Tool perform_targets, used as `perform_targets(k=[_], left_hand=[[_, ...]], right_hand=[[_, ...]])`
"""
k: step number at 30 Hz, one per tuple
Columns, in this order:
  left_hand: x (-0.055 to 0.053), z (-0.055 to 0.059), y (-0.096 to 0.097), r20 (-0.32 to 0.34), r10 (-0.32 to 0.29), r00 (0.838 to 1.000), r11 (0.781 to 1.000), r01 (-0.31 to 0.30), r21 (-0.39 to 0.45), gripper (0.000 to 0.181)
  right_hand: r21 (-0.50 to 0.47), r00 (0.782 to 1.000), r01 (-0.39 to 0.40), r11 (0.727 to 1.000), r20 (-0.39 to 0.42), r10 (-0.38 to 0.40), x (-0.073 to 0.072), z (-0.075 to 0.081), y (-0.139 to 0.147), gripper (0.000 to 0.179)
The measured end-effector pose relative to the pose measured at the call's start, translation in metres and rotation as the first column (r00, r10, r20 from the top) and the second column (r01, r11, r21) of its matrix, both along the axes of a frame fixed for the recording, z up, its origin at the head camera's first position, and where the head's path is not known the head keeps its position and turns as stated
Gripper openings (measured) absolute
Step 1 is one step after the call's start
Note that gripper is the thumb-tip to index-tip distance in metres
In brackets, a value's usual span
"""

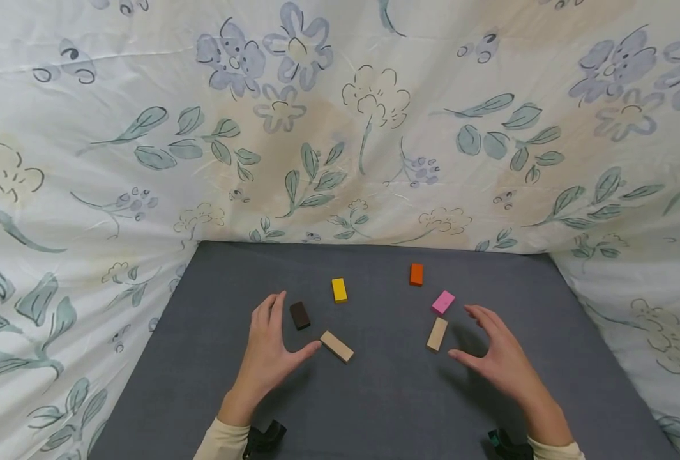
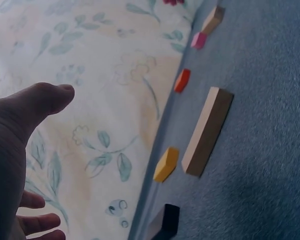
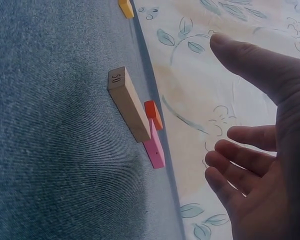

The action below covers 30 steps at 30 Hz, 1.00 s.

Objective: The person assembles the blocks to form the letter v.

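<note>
Blocks (image 1: pixel 336 347) within tabletop (image 1: pixel 385 402) edges, room between spread left grip (image 1: pixel 269 353) and spread right grip (image 1: pixel 502 359)

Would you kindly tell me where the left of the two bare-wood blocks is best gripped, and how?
I'd pinch the left bare-wood block at mid-length across its long sides, with the left grip coming down from its near-left side: it lies flat, long and narrow, and the dark brown block sits close to its left end.

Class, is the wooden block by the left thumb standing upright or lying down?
Lying down: the wooden block rests lengthwise on the grey tabletop.
</note>
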<state>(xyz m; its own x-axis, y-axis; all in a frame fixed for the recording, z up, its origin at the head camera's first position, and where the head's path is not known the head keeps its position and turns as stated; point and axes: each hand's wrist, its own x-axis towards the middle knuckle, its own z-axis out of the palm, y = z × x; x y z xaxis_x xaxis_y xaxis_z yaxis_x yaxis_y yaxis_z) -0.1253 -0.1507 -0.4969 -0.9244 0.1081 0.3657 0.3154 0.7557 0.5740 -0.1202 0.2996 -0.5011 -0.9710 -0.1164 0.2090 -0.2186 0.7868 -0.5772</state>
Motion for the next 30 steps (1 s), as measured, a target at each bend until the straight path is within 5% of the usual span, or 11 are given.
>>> perform_targets(k=[11,30], left_hand=[[0.005,-0.01,0.007,0.087,-0.004,0.996,0.996,-0.003,0.089,0.111],[0.006,-0.024,0.018,0.147,0.027,0.989,0.994,-0.042,0.098,0.11]], right_hand=[[-0.024,1.0,-0.002,1.0,-0.003,0.002,-0.004,-0.009,0.001,0.098],[-0.039,0.999,-0.004,0.999,0.044,0.006,-0.008,-0.015,-0.002,0.101]])
